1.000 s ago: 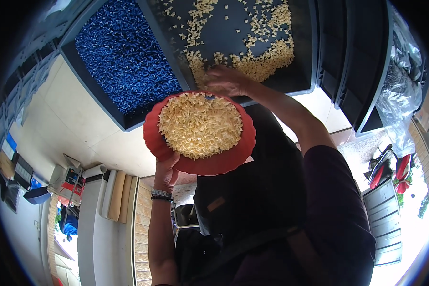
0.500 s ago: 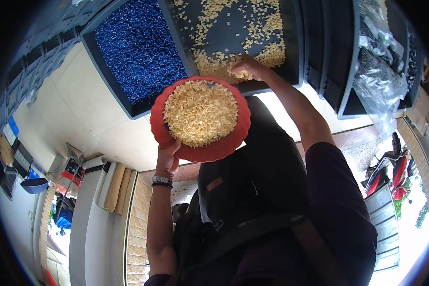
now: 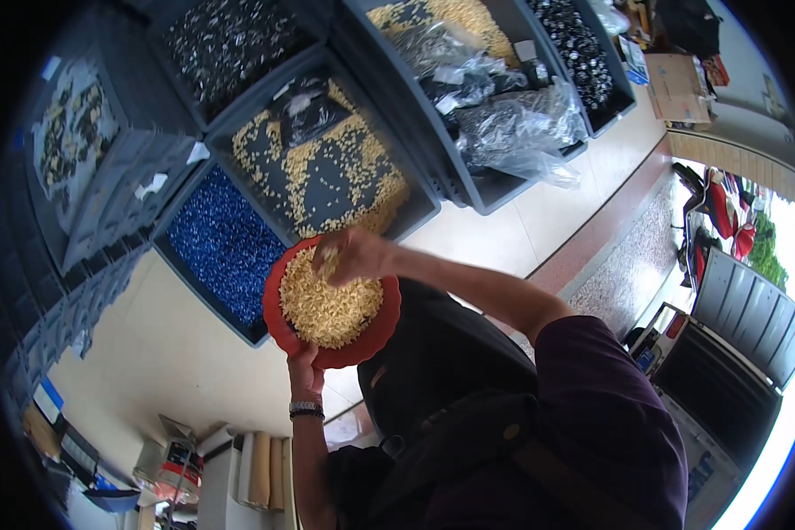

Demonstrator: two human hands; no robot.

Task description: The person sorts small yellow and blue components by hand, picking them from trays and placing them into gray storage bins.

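Mostly filled, red bowl (image 3: pixel 369 350) is clasped by left hand (image 3: pixel 306 374), pale pieces (image 3: pixel 329 262) by curled right hand (image 3: pixel 355 256); more left in tray (image 3: pixel 323 184).

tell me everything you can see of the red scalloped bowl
The round red bowl, plastic-looking with a scalloped rim, is held face up, heaped with small pale-yellow pieces. The left hand grips its near edge; the right hand is over its far side, contact unclear. In view it overlaps a dark grey bin of blue pieces.
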